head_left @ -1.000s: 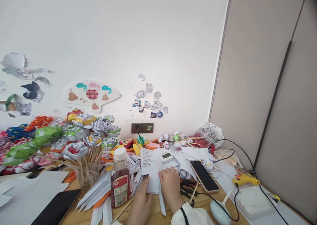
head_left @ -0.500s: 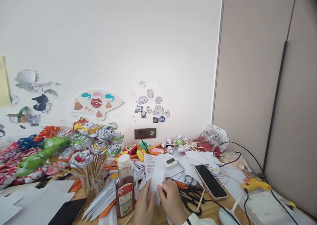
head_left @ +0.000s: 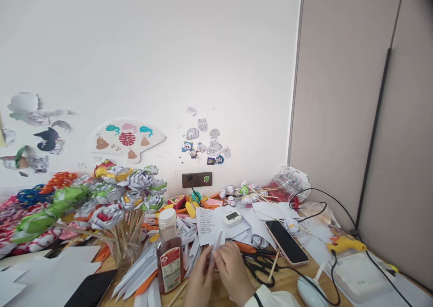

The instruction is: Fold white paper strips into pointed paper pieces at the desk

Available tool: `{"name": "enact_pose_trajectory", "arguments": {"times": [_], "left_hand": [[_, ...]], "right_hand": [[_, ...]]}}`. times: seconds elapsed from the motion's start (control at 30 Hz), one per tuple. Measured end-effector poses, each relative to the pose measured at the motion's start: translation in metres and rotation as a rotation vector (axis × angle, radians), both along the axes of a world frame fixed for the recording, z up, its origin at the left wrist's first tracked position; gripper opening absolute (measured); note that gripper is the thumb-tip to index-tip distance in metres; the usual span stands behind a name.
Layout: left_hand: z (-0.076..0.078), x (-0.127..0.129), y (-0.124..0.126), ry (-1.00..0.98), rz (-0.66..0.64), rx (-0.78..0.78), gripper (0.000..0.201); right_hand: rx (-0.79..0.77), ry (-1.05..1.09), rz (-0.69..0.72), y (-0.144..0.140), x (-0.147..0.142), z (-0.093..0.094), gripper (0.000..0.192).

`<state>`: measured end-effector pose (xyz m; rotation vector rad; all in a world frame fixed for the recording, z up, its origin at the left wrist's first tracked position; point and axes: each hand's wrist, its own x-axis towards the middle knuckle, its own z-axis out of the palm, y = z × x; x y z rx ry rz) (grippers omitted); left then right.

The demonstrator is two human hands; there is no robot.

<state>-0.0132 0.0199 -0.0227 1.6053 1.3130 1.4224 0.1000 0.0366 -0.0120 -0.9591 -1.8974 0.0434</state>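
My left hand (head_left: 200,277) and my right hand (head_left: 234,271) meet at the near edge of the table. Between their fingers stands a small white piece of paper (head_left: 218,241), folded narrow, its two pointed edges upward. Both hands are closed on it, and its lower part is hidden by the fingers. Just beyond lies a sheet with handwriting (head_left: 207,221), with a white digital timer (head_left: 232,218) by its right edge. A bottle of reddish-brown liquid (head_left: 170,257) stands left of my left hand. Black-handled scissors (head_left: 259,268) lie right of my right hand.
Paper flowers on sticks (head_left: 135,194) fill a clear holder at left, near folded paper strips (head_left: 137,271). A phone (head_left: 287,242), a yellow glue gun (head_left: 348,247), a white box (head_left: 360,277) and black cables lie at right. A dark tablet-like slab (head_left: 91,289) lies front left.
The paper in my hands was a wider, flat strip over the written sheet; now it is folded narrower and held lower. More of the handwriting shows. The view has shifted slightly.
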Motion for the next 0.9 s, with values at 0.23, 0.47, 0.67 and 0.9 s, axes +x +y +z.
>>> {"name": "enact_pose_trajectory", "arguments": {"times": [0.23,0.47,0.67,0.9], "left_hand": [[0.007,0.003,-0.002,-0.180,-0.083,-0.081,0.034],[0.008,0.005,-0.003,-0.240,-0.066,-0.104,0.036],[0.011,0.008,-0.005,-0.312,-0.215,-0.282,0.036],[0.010,0.009,-0.005,-0.203,-0.184,-0.257,0.033]], "right_hand": [[-0.234,0.344,0.008,0.016,0.006,-0.004,0.033],[-0.522,0.727,0.327,0.016,0.003,0.001,0.027],[-0.673,0.865,0.491,0.009,0.003,0.008,0.026],[-0.698,0.926,0.546,0.006,0.001,0.008,0.025]]}}
